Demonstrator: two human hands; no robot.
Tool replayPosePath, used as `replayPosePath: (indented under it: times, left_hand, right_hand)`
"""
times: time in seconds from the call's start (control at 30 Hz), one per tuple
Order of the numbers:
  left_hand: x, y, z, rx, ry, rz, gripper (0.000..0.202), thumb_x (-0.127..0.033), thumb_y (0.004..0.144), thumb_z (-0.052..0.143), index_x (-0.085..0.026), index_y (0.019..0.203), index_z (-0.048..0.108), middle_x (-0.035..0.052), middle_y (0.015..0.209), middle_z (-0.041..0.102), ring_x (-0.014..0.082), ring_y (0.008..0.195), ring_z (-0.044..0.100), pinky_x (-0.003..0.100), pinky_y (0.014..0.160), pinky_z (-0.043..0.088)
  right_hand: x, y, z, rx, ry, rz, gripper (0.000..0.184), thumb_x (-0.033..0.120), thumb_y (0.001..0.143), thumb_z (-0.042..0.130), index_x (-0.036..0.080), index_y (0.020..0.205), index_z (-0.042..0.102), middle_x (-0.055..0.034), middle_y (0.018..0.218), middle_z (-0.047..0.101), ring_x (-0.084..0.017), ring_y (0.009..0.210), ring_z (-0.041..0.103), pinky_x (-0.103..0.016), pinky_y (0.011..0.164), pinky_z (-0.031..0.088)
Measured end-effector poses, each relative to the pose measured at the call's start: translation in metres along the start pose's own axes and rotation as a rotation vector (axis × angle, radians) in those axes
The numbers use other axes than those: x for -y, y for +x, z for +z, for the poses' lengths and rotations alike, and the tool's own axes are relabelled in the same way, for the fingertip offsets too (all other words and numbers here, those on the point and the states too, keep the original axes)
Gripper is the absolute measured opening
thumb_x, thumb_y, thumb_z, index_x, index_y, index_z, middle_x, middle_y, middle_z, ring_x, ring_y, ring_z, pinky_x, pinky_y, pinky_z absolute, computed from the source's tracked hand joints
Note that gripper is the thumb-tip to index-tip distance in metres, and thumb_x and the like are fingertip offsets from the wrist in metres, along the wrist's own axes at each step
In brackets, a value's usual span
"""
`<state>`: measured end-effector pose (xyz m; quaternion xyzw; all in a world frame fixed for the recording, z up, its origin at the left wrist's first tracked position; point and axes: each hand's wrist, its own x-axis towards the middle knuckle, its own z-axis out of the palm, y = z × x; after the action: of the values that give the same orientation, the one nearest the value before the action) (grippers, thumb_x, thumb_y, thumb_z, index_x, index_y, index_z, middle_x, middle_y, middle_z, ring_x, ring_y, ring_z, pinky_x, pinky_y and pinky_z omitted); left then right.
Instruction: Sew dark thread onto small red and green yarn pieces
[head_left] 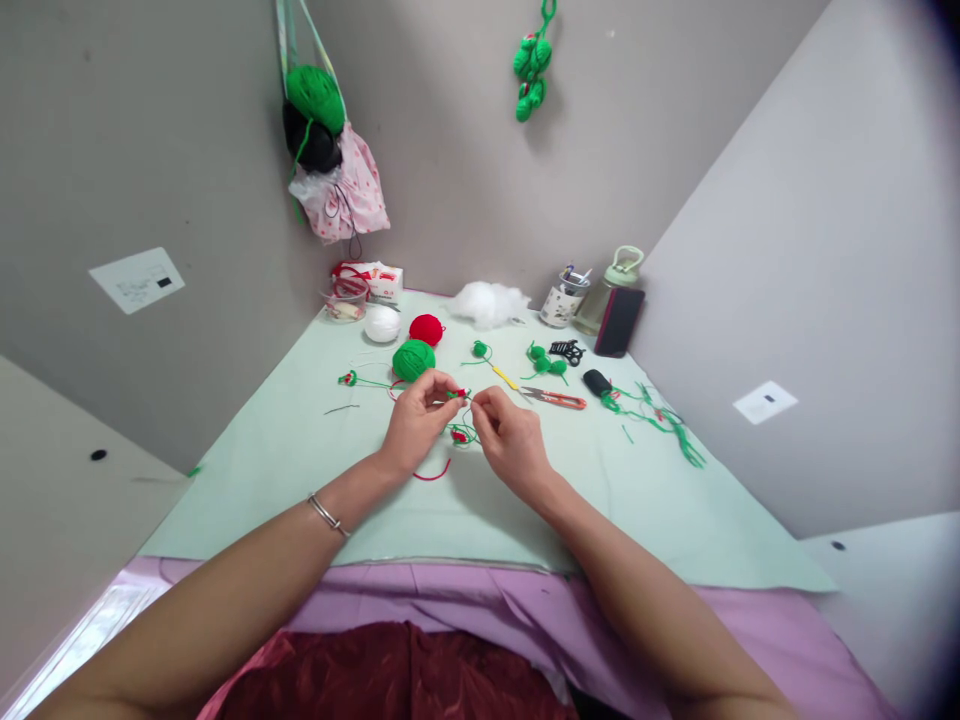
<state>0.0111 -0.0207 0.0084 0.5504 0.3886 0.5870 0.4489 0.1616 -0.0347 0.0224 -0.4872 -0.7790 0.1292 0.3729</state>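
My left hand (pixel 424 420) pinches a small red and green crocheted piece (pixel 460 394) between thumb and fingertips, above the middle of the table. Close beside it, my right hand (pixel 511 432) has its fingers curled and pinched at a thin strand of green yarn by that piece. Whether a needle is also in those fingers is too small to see. Under the hands lies another red and green piece (pixel 459 436) with loose green yarn around it. A green yarn ball (pixel 413 360) rests just beyond my left hand, and a red yarn end (pixel 433 476) curves nearer me.
Orange-handled thread snips (pixel 553 398) and a yellow crochet hook (pixel 504 377) lie beyond my right hand. Farther back are red (pixel 426 329) and white (pixel 382 323) yarn balls, white stuffing (pixel 489 304), a phone (pixel 619 322) and a bottle (pixel 600 298). Green yarn scraps (pixel 667 420) lie right.
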Motion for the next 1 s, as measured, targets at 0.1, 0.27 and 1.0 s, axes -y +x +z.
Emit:
replayPosePath:
  times: [0.1,0.27,1.0]
  left_hand:
    - [0.004,-0.001,0.001,0.024,0.004,0.014,0.014,-0.025,0.077,0.067,-0.019,0.084,0.057,-0.0010,0.083,0.059,0.0121,0.076,0.058,0.025,0.073,0.048]
    - [0.004,-0.003,0.001,0.048,0.018,0.022,0.013,-0.026,0.078,0.067,-0.019,0.085,0.058,-0.0017,0.081,0.059,0.0115,0.072,0.058,0.024,0.071,0.049]
    - [0.004,0.001,-0.004,0.115,-0.050,0.100,0.012,-0.024,0.082,0.069,-0.017,0.088,0.062,0.0028,0.092,0.063,0.0152,0.088,0.061,0.027,0.082,0.049]
  right_hand:
    - [-0.001,0.000,0.002,-0.013,0.000,-0.001,0.014,0.028,0.093,0.042,0.023,0.083,0.049,0.0022,0.060,0.055,-0.013,0.047,0.045,-0.024,0.053,0.031]
    - [-0.003,0.003,0.002,-0.019,0.041,0.040,0.016,0.032,0.095,0.043,0.023,0.084,0.051,0.0027,0.059,0.054,-0.013,0.049,0.046,-0.024,0.055,0.033]
    - [-0.014,0.018,-0.027,0.105,0.473,0.199,0.028,0.043,0.088,0.059,0.017,0.083,0.068,0.0002,0.066,0.054,-0.010,0.055,0.043,-0.024,0.052,0.035]
